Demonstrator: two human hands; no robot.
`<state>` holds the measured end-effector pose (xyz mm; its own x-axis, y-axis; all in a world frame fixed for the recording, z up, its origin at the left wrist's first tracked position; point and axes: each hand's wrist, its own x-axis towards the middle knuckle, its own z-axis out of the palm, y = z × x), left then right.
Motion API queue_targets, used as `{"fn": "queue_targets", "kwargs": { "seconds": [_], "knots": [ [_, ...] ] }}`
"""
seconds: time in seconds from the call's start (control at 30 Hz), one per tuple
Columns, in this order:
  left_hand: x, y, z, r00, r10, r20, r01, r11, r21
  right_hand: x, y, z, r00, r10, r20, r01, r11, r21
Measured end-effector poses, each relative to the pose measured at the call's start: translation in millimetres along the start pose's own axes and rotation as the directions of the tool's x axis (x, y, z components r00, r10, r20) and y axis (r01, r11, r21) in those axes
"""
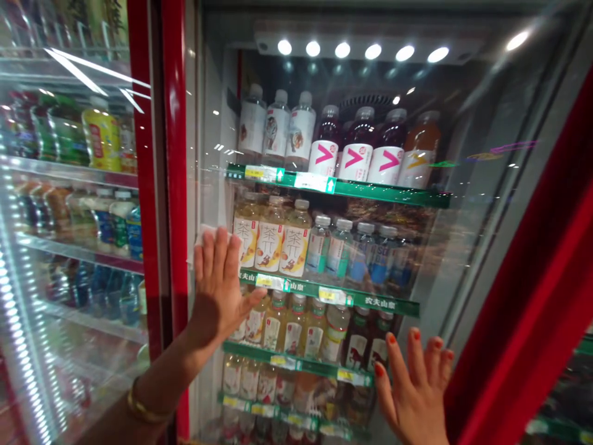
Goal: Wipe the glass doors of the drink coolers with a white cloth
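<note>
On the cooler's glass door (pixel 467 130), white wipe (pixel 200 232) lies flat under left grip (pixel 217 306), edge showing past fingertips. Left grip unclenched, fingers extended. Right grip (pixel 417 392) released, fingers spread, lower right, well apart from wipe.

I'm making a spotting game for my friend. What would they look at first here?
Probably the bright round lights inside the top of the drinks fridge, above dark purple bottles with big pink V shapes. Next, maybe the two spread hands: the left hand over a white cloth or tissue, the right hand, lower down, with orange-red nails.
</note>
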<state>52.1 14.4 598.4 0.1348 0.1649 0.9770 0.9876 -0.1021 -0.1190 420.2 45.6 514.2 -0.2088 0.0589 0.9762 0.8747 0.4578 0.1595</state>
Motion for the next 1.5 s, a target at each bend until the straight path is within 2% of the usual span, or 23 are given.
{"fn": "queue_targets", "kwargs": {
  "seconds": [0.03,0.1,0.17,0.2,0.3,0.37,0.43,0.5,0.53,0.6,0.63,0.73,0.8,0.87,0.93,1.0,1.07,1.13,1.23,1.27,1.37,1.43,1.5],
  "knots": [
    [0.1,11.4,2.4,1.000,-0.021,0.012,0.021,1.000,0.004,-4.2,-0.8,6.4,1.000,0.006,0.002,-0.006,1.000,-0.009],
    [-19.6,30.5,5.2,0.995,0.073,0.065,-0.074,0.997,0.027,-9.9,-1.6,16.5,1.000,0.027,0.000,-0.027,0.999,-0.029],
    [-48.2,33.3,3.4,0.972,0.212,0.104,-0.219,0.974,0.053,-13.9,-0.8,21.6,0.999,0.036,0.002,-0.036,0.998,-0.043],
    [-57.6,27.8,0.9,0.971,0.208,0.121,-0.217,0.973,0.072,-15.5,-0.2,22.6,0.999,0.034,0.007,-0.034,0.999,-0.040],
    [-47.7,5.2,-7.5,0.990,-0.080,0.115,0.068,0.992,0.105,-17.9,0.4,21.8,0.999,0.039,0.005,-0.039,0.999,-0.009],
    [-24.9,8.7,-7.6,0.976,-0.214,0.046,0.211,0.975,0.068,-17.4,-0.6,20.6,0.999,0.047,-0.010,-0.047,0.999,0.008],
    [-16.1,33.0,-1.8,0.989,-0.148,0.018,0.147,0.988,0.035,-15.9,-1.9,19.6,0.999,0.048,-0.025,-0.048,0.999,0.018],
    [-29.5,60.8,5.2,0.996,0.024,0.089,-0.025,1.000,0.014,-14.6,-2.7,18.7,0.999,0.045,-0.029,-0.044,0.999,0.031],
    [-40.5,68.6,7.1,0.981,0.156,0.111,-0.158,0.987,0.009,-14.2,-2.8,18.3,0.998,0.048,-0.033,-0.047,0.998,0.039],
    [-55.9,64.4,5.5,0.963,0.237,0.125,-0.244,0.969,0.036,-13.8,-3.0,17.7,0.998,0.052,-0.029,-0.051,0.997,0.054],
    [-55.4,54.0,3.1,0.970,0.205,0.131,-0.213,0.976,0.050,-13.7,-3.1,17.7,0.998,0.058,-0.033,-0.056,0.997,0.057],
    [-23.7,23.6,-0.6,0.992,-0.070,0.104,0.067,0.997,0.031,-13.0,-3.9,18.1,0.997,0.065,-0.047,-0.064,0.998,0.028],
    [-6.2,29.2,3.0,0.986,-0.159,0.049,0.160,0.987,-0.013,-12.0,-4.5,18.4,0.996,0.061,-0.061,-0.061,0.998,-0.001],
    [-16.2,53.6,6.9,0.997,-0.025,0.071,0.026,1.000,-0.017,-11.1,-4.7,18.2,0.997,0.044,-0.055,-0.045,0.999,-0.021],
    [-49.3,73.7,6.9,0.960,0.239,0.147,-0.235,0.971,-0.044,-10.9,-4.2,17.7,0.998,0.034,-0.052,-0.036,0.999,-0.037],
    [-81.5,70.7,2.6,0.941,0.304,0.150,-0.298,0.952,-0.065,-11.5,-3.2,17.2,0.998,0.029,-0.048,-0.032,0.998,-0.048],
    [-91.7,46.6,-2.9,0.966,0.203,0.159,-0.200,0.979,-0.036,-12.7,-2.0,16.9,0.999,0.018,-0.035,-0.020,0.999,-0.048],
    [-79.2,24.3,-5.5,0.987,-0.005,0.160,0.002,1.000,0.017,-14.0,-1.3,17.2,1.000,0.010,-0.018,-0.011,0.999,-0.051],
    [-57.8,42.7,0.6,0.953,-0.276,0.122,0.276,0.961,0.017,-15.1,-1.5,18.2,0.999,0.028,-0.014,-0.029,0.996,-0.089],
    [-59.1,62.9,4.6,0.949,-0.280,0.142,0.282,0.959,0.008,-15.2,-1.9,18.3,0.999,0.035,-0.011,-0.036,0.994,-0.101],
    [-88.0,121.1,14.2,0.982,0.003,0.187,0.001,1.000,-0.021,-16.1,-2.5,17.5,0.999,0.045,0.020,-0.043,0.994,-0.099],
    [-106.9,124.8,14.3,0.983,0.040,0.178,-0.039,0.999,-0.007,-17.8,-2.4,16.4,0.998,0.052,0.040,-0.049,0.996,-0.069],
    [-107.1,97.7,10.1,0.989,-0.056,0.138,0.051,0.998,0.036,-20.4,-2.3,15.9,0.997,0.063,0.034,-0.061,0.997,-0.038]
  ]
}}
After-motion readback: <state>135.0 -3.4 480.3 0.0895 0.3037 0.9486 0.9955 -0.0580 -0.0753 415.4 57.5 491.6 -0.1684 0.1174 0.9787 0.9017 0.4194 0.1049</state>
